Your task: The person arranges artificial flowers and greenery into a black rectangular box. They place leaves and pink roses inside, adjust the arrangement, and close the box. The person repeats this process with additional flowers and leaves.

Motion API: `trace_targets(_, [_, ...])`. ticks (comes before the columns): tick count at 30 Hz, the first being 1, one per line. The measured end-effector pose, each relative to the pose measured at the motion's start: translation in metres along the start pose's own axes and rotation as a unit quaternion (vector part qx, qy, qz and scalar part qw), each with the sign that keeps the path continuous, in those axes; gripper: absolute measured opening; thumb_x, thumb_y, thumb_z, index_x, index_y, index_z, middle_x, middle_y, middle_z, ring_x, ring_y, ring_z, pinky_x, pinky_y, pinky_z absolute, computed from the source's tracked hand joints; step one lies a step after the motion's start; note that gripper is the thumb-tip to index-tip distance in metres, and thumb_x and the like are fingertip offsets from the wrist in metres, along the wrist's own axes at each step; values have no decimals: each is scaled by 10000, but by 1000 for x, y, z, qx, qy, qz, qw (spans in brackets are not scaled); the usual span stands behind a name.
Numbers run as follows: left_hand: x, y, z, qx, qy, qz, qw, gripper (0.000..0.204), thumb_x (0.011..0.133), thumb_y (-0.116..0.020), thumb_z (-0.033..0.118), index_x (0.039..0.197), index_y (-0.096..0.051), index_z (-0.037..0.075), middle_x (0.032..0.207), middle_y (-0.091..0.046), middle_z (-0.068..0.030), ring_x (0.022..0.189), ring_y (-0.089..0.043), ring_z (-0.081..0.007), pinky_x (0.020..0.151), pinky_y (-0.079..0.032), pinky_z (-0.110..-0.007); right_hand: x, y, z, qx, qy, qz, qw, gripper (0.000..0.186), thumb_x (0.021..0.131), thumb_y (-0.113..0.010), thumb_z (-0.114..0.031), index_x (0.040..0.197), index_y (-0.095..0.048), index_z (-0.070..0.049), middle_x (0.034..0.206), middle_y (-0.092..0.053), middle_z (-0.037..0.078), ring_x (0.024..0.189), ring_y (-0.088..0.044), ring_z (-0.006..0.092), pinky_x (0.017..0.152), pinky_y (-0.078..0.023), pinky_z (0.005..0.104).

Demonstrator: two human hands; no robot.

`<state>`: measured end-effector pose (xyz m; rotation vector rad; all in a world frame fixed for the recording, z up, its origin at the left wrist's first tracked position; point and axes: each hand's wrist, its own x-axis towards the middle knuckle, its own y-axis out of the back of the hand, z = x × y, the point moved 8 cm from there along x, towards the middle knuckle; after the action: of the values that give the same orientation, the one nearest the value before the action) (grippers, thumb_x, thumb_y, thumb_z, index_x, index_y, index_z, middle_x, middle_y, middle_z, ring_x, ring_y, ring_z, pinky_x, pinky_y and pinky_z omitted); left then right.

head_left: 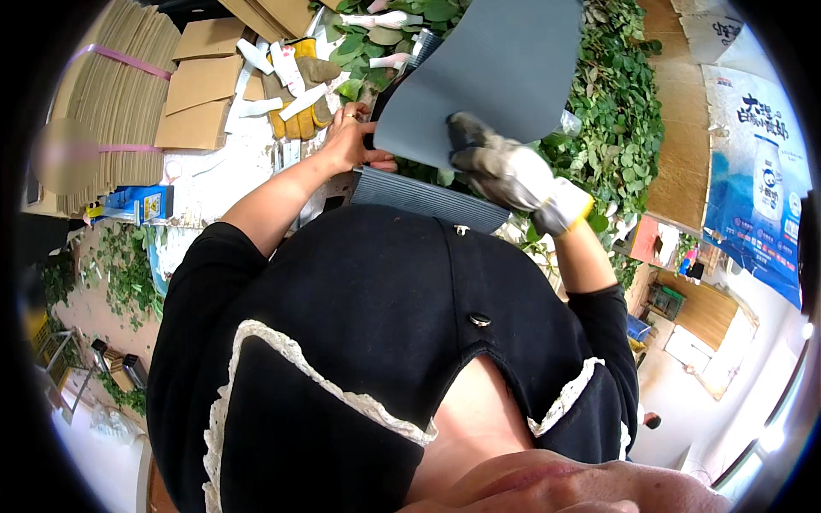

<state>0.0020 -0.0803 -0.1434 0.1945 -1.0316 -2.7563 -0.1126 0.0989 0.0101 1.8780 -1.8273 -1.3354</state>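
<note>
Grey sheet (496, 73) curving above the table (203, 175), by its near edge.
Bare left hand (345, 141) curls at the sheet's left corner; gloved right hand (506, 171) touches its near side; whether either pinches it cannot be told.

The head-worn fisheye camera looks steeply down, close above the lace-trimmed black shirt (368, 265) filling the near middle. Farther off are the curved grey sheet (496, 68) and leafy stems (620, 120), with banded cardboard (111, 107) left and a blue poster (735, 179) right.
</note>
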Motion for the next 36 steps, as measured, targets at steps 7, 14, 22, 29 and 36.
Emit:
trace_targets(7, [-2,-9,-14,-12,11,40,999,425,706,-708,178,1126,-688,239,1343,-407,-148,1236,-353,-384,1050,-341,-428,42,-30,-11,-107,120,-35,986,554,861,-633,-204,1359,-463,-31,1327,-524,230,1187,-541,361,995,-434,352])
trace_targets(14, [-9,-9,-7,-14,17,37,999,340,770,-633,166,1103,-680,212,1366,-374,-161,1247,-333,-409,1052,-329,-474,69,-41,-11,-134,-32,34,990,786,760,-721,-443,1437,-394,-216,1334,-472,284,1112,-568,445,943,-485,467])
trace_targets(22, [-3,62,23,-153,69,-28,985,286,833,-690,228,1101,-700,129,1193,-600,-79,1133,-562,-247,958,-458,-368,70,-42,-4,-114,-9,69,991,757,748,-726,-438,1408,-433,-212,1308,-501,238,1090,-590,398,911,-499,462])
trace_targets(29, [21,4,70,158,-153,-151,964,1065,644,-838,384,1486,-261,81,1566,-211,-108,1457,-169,-301,1181,-116,-533,62,-20,-16,-129,105,50,985,418,824,-627,-227,1221,-577,-107,1115,-601,179,895,-648,349,784,-532,401])
trace_targets(36, [14,-1,66,92,-150,-159,972,1036,634,-839,335,1489,-297,114,1591,-166,-93,1471,-131,-292,1126,-295,-477,35,132,-123,-98,76,194,973,346,797,-565,23,1132,-616,-48,1154,-652,154,1044,-650,225,859,-526,300])
